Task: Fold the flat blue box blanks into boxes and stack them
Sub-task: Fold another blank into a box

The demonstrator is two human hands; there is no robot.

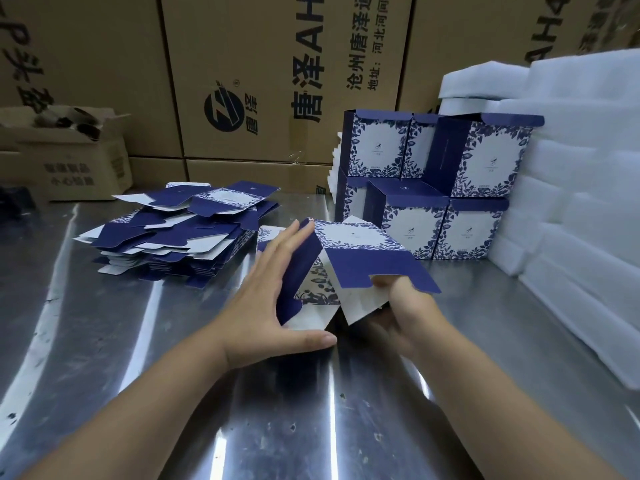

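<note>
Over steel table (pixel 138 358), left hand (pixel 270 299) presses, right hand (pixel 405 317) grips blue box (pixel 353 244).

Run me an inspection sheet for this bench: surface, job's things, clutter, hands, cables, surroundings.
Surface: steel table, scuffed, shiny.
Job's things: blanks piled at left; half-folded box between the hands; folded boxes stacked in two tiers, back right.
Clutter: open carton, back left.
Hands: left hand flat against the box's side; right hand grips its bottom flaps.
Cables: nothing seen.
Surroundings: brown cartons behind; white foam stacked at right.
</note>
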